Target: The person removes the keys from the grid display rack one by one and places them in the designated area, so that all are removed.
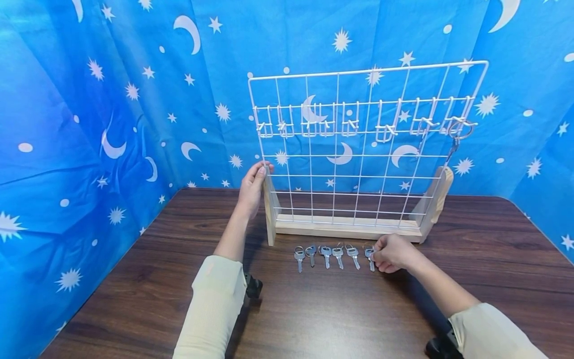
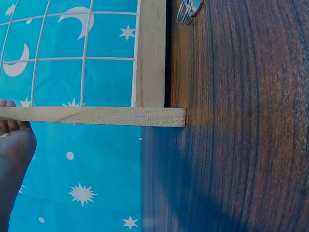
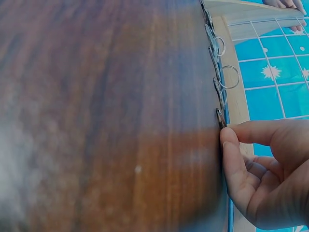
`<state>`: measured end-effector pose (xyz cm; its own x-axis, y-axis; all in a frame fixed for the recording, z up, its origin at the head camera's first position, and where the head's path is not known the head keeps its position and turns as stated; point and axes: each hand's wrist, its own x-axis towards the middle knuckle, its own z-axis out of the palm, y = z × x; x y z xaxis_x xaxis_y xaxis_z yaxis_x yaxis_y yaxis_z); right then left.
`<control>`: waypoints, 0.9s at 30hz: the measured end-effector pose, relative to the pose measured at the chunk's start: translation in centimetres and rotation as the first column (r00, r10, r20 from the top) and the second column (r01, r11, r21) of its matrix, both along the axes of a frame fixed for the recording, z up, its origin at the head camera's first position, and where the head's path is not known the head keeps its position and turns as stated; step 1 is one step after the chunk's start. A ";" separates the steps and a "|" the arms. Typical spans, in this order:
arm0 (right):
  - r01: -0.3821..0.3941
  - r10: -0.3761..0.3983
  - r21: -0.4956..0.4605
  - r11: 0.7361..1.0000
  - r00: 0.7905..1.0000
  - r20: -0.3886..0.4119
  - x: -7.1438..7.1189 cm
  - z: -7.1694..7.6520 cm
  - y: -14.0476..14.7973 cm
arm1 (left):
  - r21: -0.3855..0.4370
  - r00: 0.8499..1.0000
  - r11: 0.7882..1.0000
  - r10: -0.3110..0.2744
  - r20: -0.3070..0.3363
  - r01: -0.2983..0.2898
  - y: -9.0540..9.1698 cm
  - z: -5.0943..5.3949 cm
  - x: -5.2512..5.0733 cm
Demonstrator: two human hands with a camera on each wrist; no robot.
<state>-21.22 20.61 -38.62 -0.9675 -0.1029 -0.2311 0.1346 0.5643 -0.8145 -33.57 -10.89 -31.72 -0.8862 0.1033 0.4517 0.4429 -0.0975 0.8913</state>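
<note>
The silver key [image 1: 369,254] sits between pinched thumb and forefinger of the right hand [image 1: 393,253], other keys [image 1: 338,252] to their left; likely light, stiff, slick, best taken by its broad head. The left hand [image 1: 251,189] clasps the rack's [image 1: 345,230] end.

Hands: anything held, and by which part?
Left hand: the rack's left wooden upright, near its top. Right hand: the rightmost key in the row, apparently by its head; exact contact hidden.

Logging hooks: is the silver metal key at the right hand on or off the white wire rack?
Off: the key rests on the brown tabletop in front of the rack.
</note>
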 end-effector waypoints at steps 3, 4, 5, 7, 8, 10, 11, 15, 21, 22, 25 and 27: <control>0.002 -0.002 0.010 1.000 1.000 0.003 0.0 0.0 0.0 | -0.005 1.000 1.000 0.000 -0.001 0.000 0.0 0.0 0.0; 0.003 -0.003 0.013 1.000 1.000 0.005 0.0 0.1 0.0 | -0.006 1.000 1.000 0.000 -0.002 0.000 0.0 0.0 0.0; 0.004 -0.004 0.017 1.000 1.000 0.007 0.0 0.1 0.0 | -0.006 1.000 1.000 0.001 -0.002 -0.001 0.0 0.0 0.0; 0.003 -0.003 0.025 1.000 1.000 0.010 0.0 0.1 0.0 | -0.005 1.000 1.000 0.004 -0.002 -0.004 0.0 0.0 0.0; 0.001 -0.002 0.030 1.000 1.000 0.011 -0.1 0.1 0.0 | -0.004 1.000 1.000 0.005 -0.003 -0.005 0.0 0.0 0.0; 0.005 -0.006 0.042 0.999 1.000 0.016 -0.1 0.1 0.0 | -0.005 1.000 1.000 0.005 -0.003 -0.006 0.0 -0.1 -0.1; 0.004 -0.004 0.047 0.999 1.000 0.016 -0.1 0.1 0.0 | -0.005 1.000 1.000 0.005 -0.003 -0.005 0.0 -0.1 -0.1; 0.003 -0.004 0.056 0.998 1.000 0.020 -0.1 0.2 0.0 | -0.011 1.000 1.000 0.002 -0.003 -0.002 -0.1 -0.1 -0.1; -0.001 0.000 0.056 0.998 1.000 0.020 -0.1 0.2 -0.1 | -0.013 1.000 1.000 0.010 -0.002 -0.010 -0.1 0.0 0.1; -0.002 0.001 0.057 0.998 1.000 0.018 -0.1 0.2 -0.1 | -0.013 1.000 1.000 0.014 -0.002 -0.014 -0.1 0.0 0.1; -0.001 0.000 0.052 0.999 1.000 0.019 -0.1 0.2 -0.1 | -0.013 1.000 1.000 0.019 -0.003 -0.019 0.0 0.0 0.1; 0.000 -0.001 0.045 0.999 1.000 0.019 0.0 0.3 0.0 | -0.016 1.000 1.000 0.017 -0.004 -0.017 0.0 0.0 0.1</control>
